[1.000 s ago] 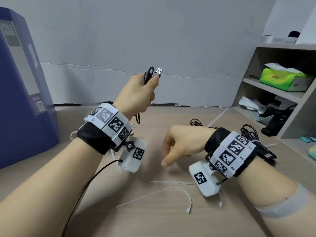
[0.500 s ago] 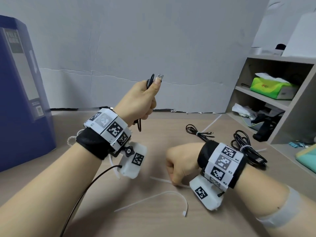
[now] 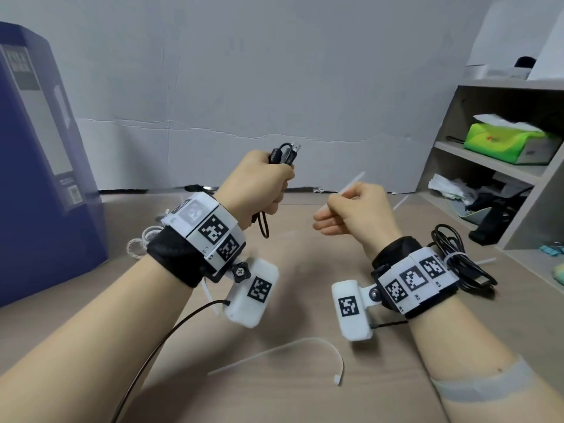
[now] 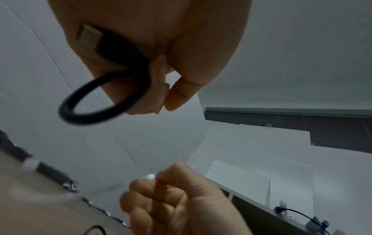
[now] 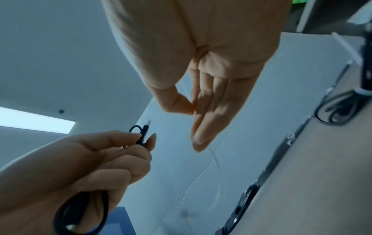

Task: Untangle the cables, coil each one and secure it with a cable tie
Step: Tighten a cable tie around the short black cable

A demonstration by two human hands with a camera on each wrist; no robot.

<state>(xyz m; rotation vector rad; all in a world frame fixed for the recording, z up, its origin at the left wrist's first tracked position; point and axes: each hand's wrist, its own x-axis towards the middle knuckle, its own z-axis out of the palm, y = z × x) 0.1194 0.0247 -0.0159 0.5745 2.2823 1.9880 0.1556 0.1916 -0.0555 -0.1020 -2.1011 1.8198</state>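
The left hand (image 3: 259,181) is raised above the table, its fingers curled tight round a small coil of thin black USB cable (image 3: 282,154); the silver plug sticks out above the fist and one loop hangs below it. The right hand (image 3: 355,210), close beside but apart from the left, pinches a thin white plastic cable tie (image 3: 351,186) between thumb and forefinger, the other fingers loosely bent. The left wrist view shows the cable's loop (image 4: 104,101) under the palm. The right wrist view shows the tie only as a faint pale line past the fingertips (image 5: 198,139). On the light wooden table (image 3: 290,401) a second white cable tie (image 3: 293,351) lies curved near the forearms. A bundled black cable already tied in white (image 3: 460,264) lies behind the right wrist. A blue box file (image 3: 39,166) stands at the left, a grey shelf unit (image 3: 494,166) at the right.
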